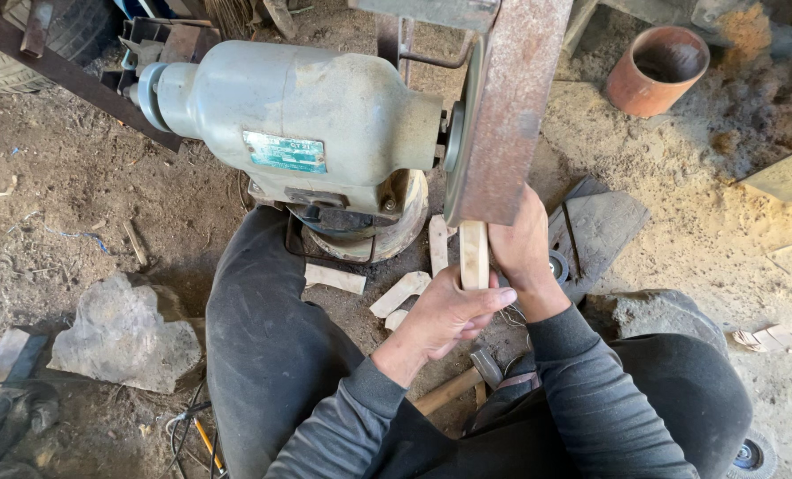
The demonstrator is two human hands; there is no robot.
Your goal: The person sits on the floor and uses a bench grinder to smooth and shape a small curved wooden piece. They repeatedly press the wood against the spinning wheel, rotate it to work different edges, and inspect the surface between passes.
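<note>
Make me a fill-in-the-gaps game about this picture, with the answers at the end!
1. Both hands hold a pale piece of ____ up to the sanding belt.
2. The grinder motor is painted ____.
3. The round pot at the top right is ____ in colour.
4. A ____ with a wooden handle lies between the person's knees.

Answers: wood; grey; orange; hammer

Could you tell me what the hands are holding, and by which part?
Both hands, left hand and right hand, grip a pale wooden piece by its lower end; its upper end meets the sanding belt.
</note>
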